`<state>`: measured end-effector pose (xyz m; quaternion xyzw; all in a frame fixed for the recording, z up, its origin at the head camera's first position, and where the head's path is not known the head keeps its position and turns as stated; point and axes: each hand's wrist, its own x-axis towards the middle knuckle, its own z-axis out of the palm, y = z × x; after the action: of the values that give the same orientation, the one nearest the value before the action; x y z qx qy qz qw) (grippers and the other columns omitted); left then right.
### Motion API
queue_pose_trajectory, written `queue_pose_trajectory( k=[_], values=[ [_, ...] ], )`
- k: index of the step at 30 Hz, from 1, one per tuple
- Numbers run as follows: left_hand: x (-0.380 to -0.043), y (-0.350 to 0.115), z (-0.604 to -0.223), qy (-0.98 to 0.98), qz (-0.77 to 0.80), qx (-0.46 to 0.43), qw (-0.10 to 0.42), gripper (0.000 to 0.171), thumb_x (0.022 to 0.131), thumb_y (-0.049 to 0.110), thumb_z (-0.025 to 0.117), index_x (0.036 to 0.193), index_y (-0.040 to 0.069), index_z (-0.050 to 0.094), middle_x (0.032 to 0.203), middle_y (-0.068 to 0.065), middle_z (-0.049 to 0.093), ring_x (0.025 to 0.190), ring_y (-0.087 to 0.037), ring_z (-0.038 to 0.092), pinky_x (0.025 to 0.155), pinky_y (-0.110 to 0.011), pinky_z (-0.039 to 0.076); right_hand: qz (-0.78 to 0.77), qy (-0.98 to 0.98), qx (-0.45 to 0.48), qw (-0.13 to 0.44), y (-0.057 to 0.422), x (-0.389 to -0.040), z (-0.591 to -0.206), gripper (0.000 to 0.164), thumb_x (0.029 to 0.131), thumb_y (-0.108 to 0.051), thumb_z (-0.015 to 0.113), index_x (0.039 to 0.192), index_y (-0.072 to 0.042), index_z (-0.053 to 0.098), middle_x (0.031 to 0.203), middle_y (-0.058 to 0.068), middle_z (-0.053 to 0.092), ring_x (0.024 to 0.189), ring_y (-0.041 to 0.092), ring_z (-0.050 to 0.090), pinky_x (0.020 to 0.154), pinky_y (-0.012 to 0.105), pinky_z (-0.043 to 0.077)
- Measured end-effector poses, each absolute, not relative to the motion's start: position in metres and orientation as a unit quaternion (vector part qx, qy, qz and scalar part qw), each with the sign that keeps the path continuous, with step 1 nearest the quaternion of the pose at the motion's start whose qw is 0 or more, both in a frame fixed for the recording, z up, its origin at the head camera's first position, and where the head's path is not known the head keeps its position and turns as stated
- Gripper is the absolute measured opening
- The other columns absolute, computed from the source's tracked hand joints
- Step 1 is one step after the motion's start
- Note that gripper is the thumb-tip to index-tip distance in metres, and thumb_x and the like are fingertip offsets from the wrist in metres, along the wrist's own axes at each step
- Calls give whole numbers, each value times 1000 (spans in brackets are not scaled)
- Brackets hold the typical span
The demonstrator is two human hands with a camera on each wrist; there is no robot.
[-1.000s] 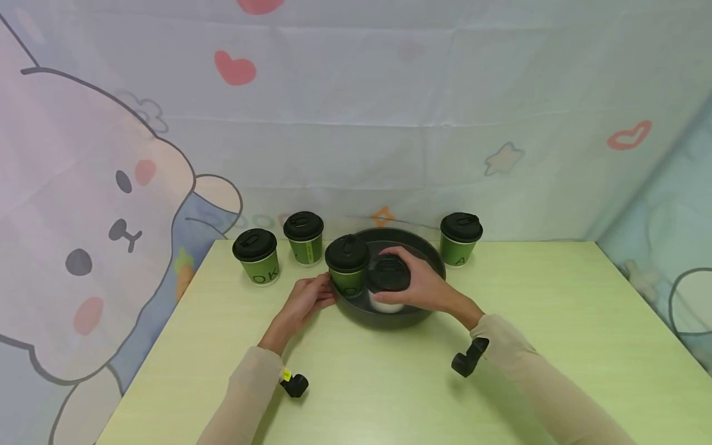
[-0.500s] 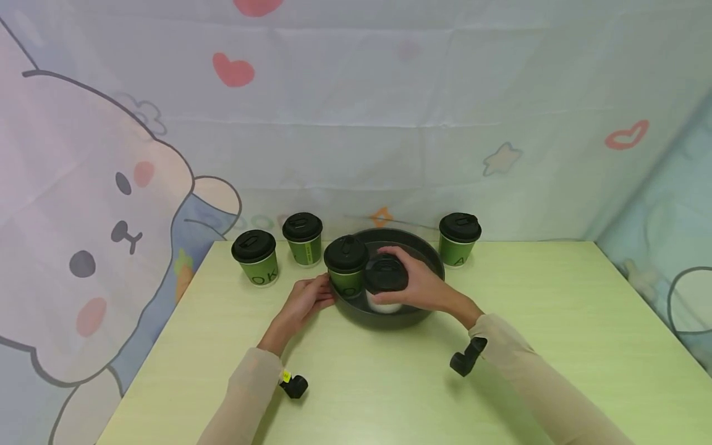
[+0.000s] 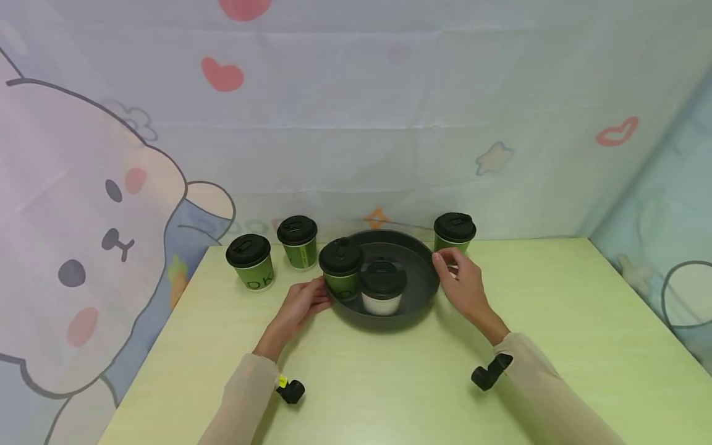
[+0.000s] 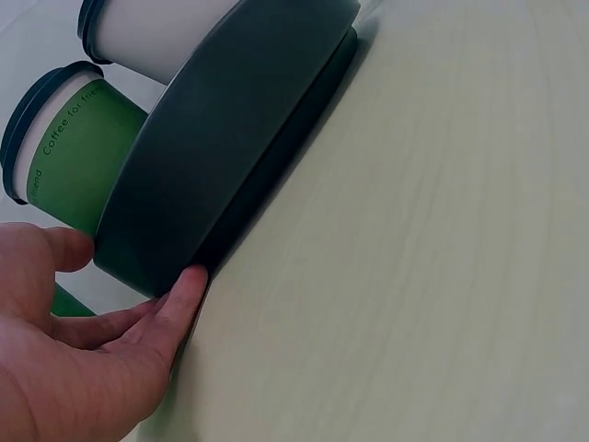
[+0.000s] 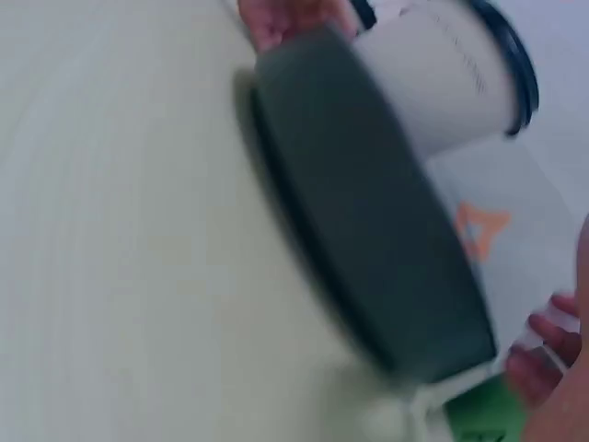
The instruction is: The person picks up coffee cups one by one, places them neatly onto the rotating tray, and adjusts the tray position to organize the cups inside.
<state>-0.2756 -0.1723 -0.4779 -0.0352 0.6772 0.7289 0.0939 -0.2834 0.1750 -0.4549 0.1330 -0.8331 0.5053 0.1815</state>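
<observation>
A dark round pan point(image 3: 418, 275) sits on the table. Inside it, at its left, is a green paper coffee cup point(image 3: 341, 286) with a black lid. Close beside that one stands a white paper cup point(image 3: 381, 305), also black-lidded. My left hand point(image 3: 296, 307) holds the pan's left edge; in the left wrist view the thumb point(image 4: 72, 249) is at the rim and the fingers point(image 4: 179, 299) lie low against the wall. At the right rim is my right hand point(image 3: 466, 290), fingers loosely bent, holding nothing; the right wrist view shows it apart from the pan wall.
Two green lidded cups, one marked OK point(image 3: 253, 274) and one behind it point(image 3: 301, 252), stand left of the pan. Another green cup point(image 3: 454, 228) stands behind my right hand, partly covered by it. A printed cloth point(image 3: 356, 123) hangs along the table's back edge.
My right hand has let go of the white cup, which now stands in the pan, and has moved right to the pan's right rim. The left hand stays at the left edge.
</observation>
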Motion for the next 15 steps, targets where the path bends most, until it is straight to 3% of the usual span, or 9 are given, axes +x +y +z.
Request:
queue_pose_trajectory(
  k=[7,11,15],
  values=[
    [-277,-173,-477,679,727,-36,96,51,110,28,50,137,-15,51,120,-19,59,97,-16,65,100,-34,56,572,-819,44,-31,190,-290,-474,58,113,-38,44,143,11,48,113,24,65,87,24,71,78,31,60],
    [-277,-173,-477,681,725,-36,96,50,110,27,50,137,-15,51,121,-19,59,97,-16,65,99,-34,56,662,-740,42,-111,193,-293,-477,57,113,-32,43,138,20,45,96,15,63,78,15,66,77,28,61],
    [-277,-173,-479,682,725,-38,92,49,110,27,49,137,-15,52,120,-19,59,97,-16,65,99,-34,56,692,-699,66,-169,200,-289,-477,50,112,-26,48,127,22,49,92,12,65,80,15,68,81,29,62]
  ],
)
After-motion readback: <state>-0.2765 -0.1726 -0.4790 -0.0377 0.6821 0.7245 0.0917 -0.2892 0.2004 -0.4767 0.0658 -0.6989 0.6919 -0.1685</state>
